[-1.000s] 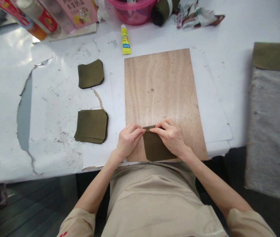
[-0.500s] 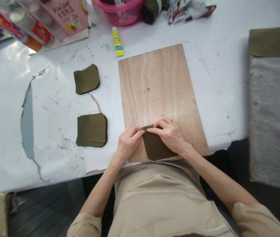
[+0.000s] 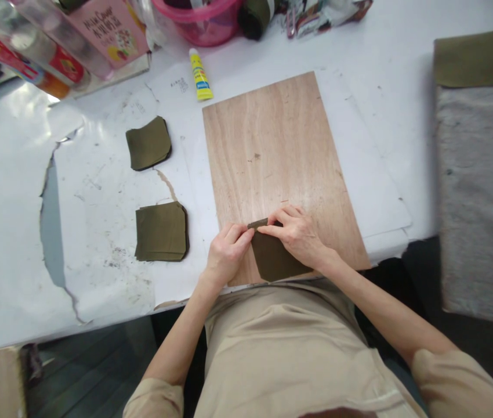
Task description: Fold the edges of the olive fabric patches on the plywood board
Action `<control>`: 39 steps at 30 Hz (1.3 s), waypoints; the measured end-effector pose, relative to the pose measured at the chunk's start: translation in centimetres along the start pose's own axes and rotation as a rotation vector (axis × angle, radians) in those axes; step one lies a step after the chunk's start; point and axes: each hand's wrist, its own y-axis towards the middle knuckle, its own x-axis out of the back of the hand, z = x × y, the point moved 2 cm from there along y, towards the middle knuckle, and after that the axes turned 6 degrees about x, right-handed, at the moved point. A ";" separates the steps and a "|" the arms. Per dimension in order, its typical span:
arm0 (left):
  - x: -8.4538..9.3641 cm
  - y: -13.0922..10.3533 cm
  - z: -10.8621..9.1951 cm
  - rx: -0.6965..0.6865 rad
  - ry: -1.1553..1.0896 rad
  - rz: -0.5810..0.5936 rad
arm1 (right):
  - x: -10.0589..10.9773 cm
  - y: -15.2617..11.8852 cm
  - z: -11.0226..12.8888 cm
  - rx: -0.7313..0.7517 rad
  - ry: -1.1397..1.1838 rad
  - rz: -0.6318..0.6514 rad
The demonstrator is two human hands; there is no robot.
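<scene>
An olive-green fabric piece [image 3: 275, 258] with cut lower corners lies near the front edge of a wooden board [image 3: 272, 139]. Along its top edge runs a narrow folded strip. My left hand [image 3: 229, 249] pinches the upper left corner of the fabric between thumb and fingers. Close beside it, my right hand [image 3: 296, 232] has thumb and fingertips closed on the same folded edge, with the palm over the fabric's right side. Left of the board lie two stacks of similar pieces, a lower stack [image 3: 162, 232] and an upper stack [image 3: 148, 143].
Above the board lies a yellow tube [image 3: 200, 75]. Along the back stand a pink basket [image 3: 203, 23], a pink carton [image 3: 109, 29] and bottles. The white table covering [image 3: 98, 232] is torn at left. A grey padded surface [image 3: 481, 191] at right bears an olive fabric piece [image 3: 475, 58].
The camera view has shifted and turned slightly. Both hands keep their pinch on the fabric's top edge, with hardly any visible movement.
</scene>
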 end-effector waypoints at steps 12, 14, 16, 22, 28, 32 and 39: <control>0.0 0.0 -0.7 0.033 0.056 0.058 | 0.2 0.1 0.2 0.021 -0.042 0.014; 0.1 0.1 -0.8 0.027 0.071 0.054 | 0.2 0.1 0.2 0.025 -0.050 0.014; 0.1 0.1 -1.0 0.021 0.085 0.045 | 0.2 0.2 0.2 0.025 -0.056 0.014; 0.4 0.4 -1.5 -0.041 0.211 0.020 | 0.0 0.1 0.2 0.036 -0.080 0.019; 0.7 0.1 -1.6 -0.066 0.248 0.012 | 0.0 0.0 0.3 0.056 -0.114 0.002; 0.7 -0.7 -1.1 -0.046 0.216 0.035 | 0.1 0.1 0.3 0.057 -0.124 -0.008; 1.1 -1.2 -0.9 0.086 0.009 -0.087 | 0.0 0.1 0.3 0.057 -0.105 -0.014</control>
